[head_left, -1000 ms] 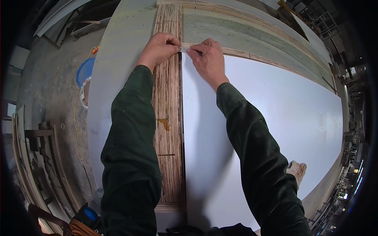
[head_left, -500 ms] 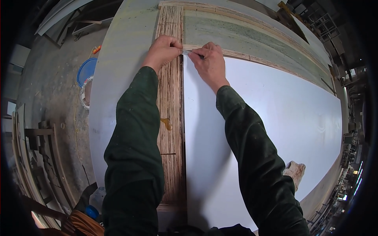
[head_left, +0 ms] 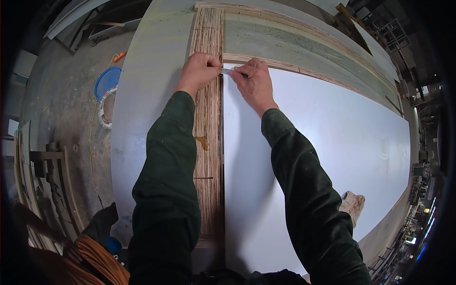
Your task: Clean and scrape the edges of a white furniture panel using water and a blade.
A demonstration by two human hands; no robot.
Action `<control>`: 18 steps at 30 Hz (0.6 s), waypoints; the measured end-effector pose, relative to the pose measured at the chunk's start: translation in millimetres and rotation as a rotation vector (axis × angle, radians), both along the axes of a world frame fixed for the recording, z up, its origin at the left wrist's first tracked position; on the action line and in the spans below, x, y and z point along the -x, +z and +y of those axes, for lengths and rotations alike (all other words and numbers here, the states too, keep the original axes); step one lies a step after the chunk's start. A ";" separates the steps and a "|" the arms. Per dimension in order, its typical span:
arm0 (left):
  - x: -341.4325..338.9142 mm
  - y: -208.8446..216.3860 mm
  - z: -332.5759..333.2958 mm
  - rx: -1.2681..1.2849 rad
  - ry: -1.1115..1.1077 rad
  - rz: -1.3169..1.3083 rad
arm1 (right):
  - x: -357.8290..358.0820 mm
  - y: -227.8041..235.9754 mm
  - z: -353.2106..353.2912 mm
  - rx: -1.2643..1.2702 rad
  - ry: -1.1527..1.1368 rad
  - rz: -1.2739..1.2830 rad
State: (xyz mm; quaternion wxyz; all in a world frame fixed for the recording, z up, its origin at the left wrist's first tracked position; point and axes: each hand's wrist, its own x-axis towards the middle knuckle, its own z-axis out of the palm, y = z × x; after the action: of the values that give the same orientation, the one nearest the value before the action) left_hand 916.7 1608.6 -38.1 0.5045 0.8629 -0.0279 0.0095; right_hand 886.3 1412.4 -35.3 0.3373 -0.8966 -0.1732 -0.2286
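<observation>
My left hand (head_left: 199, 71) is closed over the striped laminated wooden rail (head_left: 209, 114), pinching one end of a small thin pale strip (head_left: 226, 71). My right hand (head_left: 256, 83) is closed on the strip's other end, above the corner of the white panel (head_left: 308, 123). Something small and dark shows between my right fingers, too hidden to name. The strip spans the seam where rail and panel meet. A yellowish-brown smear (head_left: 204, 143) marks the rail beside my left sleeve.
A wooden crosspiece (head_left: 285, 67) borders the panel's far edge, with a dusty greenish board (head_left: 304, 47) beyond. A ragged brown scrap (head_left: 352, 207) lies near my right forearm. Left on the floor stand a blue lid (head_left: 108, 83) and bucket (head_left: 108, 109). Orange cloth (head_left: 97, 259) shows lower left.
Both hands have come slightly nearer along the rail, still holding the strip between them. The whole view has shifted a little.
</observation>
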 end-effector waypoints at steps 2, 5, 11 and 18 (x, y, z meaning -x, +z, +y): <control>9.8 -0.4 -1.3 0.003 0.008 -0.021 | 5.7 2.1 -1.0 0.051 0.010 0.064; 24.6 0.9 -3.2 -0.017 0.039 -0.006 | 17.9 3.6 -1.8 0.062 0.026 0.027; 57.8 0.6 -10.3 0.020 0.069 0.002 | 42.7 2.9 -6.5 0.082 0.030 0.009; 93.8 -7.8 -11.7 0.050 0.074 -0.043 | 78.6 5.9 -8.0 0.056 0.047 0.020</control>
State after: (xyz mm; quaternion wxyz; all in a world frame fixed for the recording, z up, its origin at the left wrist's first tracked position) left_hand 822.9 1596.9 -45.9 0.5243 0.8502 -0.0066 0.0474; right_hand 807.7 1404.4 -29.4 0.3188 -0.9037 -0.1971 -0.2069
